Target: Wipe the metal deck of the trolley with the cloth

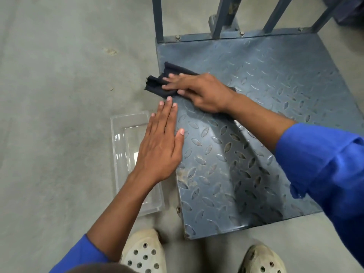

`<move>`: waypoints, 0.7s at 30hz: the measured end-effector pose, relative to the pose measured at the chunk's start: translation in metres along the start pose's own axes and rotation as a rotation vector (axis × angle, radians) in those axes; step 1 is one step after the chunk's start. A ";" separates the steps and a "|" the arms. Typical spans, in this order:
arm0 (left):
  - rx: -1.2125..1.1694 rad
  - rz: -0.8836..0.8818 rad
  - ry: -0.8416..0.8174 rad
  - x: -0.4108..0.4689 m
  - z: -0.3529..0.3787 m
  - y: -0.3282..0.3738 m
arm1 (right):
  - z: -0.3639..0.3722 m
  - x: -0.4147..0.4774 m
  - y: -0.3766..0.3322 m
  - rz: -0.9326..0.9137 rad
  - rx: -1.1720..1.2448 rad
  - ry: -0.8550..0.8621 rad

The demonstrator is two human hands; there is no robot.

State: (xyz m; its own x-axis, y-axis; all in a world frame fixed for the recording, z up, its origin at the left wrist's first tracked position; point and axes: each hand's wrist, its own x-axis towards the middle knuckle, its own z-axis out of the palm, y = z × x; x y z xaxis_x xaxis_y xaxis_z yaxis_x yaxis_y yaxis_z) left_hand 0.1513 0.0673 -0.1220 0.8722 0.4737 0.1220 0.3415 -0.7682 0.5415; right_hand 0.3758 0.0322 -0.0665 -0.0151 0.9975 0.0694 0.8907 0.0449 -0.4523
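A person's right hand [199, 91] presses a dark cloth [157, 85] flat against the trolley's diamond-plate metal deck [266, 75], fingers straight and spread on the fabric. The cloth lies at the deck's left edge, one end hanging past it. The left hand [159, 146] is held flat with its fingers straight at that same edge, above 1 clear plastic tray [122, 138] on the concrete floor [59, 95]. The floor shows through the tray's bottom.

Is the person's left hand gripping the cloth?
No, the left hand lies flat with straight fingers, gripping nothing, while the right hand presses the cloth on the deck.
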 end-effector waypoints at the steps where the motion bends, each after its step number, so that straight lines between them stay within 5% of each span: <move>1: 0.009 0.001 -0.003 0.000 -0.001 0.000 | -0.003 0.000 0.003 0.054 0.005 0.019; 5: 0.030 0.008 -0.025 0.001 -0.004 0.001 | -0.017 0.016 0.007 0.289 -0.051 0.100; 10: 0.051 0.012 -0.019 0.001 -0.003 0.000 | -0.001 -0.009 -0.012 0.124 -0.014 0.015; 21: 0.046 0.055 -0.027 0.014 -0.009 -0.012 | 0.012 -0.082 -0.037 0.209 -0.005 0.166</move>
State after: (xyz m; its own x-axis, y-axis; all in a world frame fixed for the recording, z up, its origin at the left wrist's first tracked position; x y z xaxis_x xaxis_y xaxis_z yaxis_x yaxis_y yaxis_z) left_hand 0.1564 0.0871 -0.1193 0.8991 0.4186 0.1278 0.3075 -0.8120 0.4961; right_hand 0.3382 -0.0507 -0.0664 0.2438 0.9624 0.1197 0.8689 -0.1620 -0.4677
